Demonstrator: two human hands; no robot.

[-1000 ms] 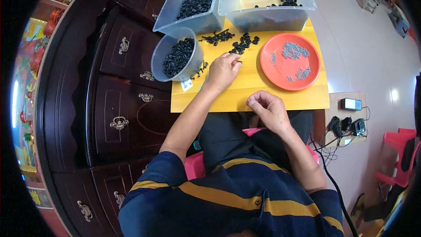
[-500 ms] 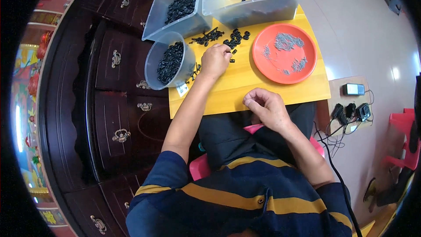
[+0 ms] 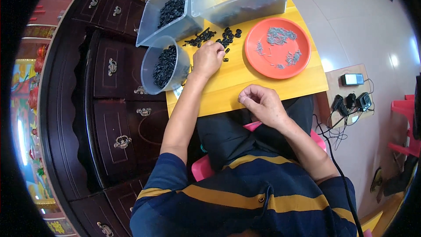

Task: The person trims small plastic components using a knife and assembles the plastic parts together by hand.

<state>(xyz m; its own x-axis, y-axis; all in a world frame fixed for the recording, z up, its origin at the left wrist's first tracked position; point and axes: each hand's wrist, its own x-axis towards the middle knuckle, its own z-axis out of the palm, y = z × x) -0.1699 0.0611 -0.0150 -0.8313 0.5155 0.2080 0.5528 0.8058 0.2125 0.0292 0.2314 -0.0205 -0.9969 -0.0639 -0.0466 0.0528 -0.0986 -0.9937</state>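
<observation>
My left hand [image 3: 208, 59] rests low over the yellow table [image 3: 228, 88], its fingers curled at the near side of two loose piles. One is a heap of black stick-like parts [image 3: 201, 37], the other a cluster of small black oval pieces [image 3: 227, 37]. What those fingertips pinch, if anything, is hidden. My right hand [image 3: 263, 104] hovers at the table's front edge, thumb and forefinger drawn together; I cannot make out anything between them. Right of the piles sits an orange-red plate [image 3: 258, 71] bearing heaps of small grey metal pins [image 3: 280, 36].
A round clear tub [image 3: 147, 72] of black parts stands at the left. Behind are two clear plastic bins, a left bin [image 3: 147, 33] and a right bin [image 3: 245, 15], both with black pieces. A dark wooden cabinet [image 3: 127, 74] borders the left; a small stand [image 3: 351, 72] holds cabled devices.
The whole view has shifted slightly, moving the table and plate a little left and up. My left hand remains by the black piles, and my right hand keeps its pinched shape.
</observation>
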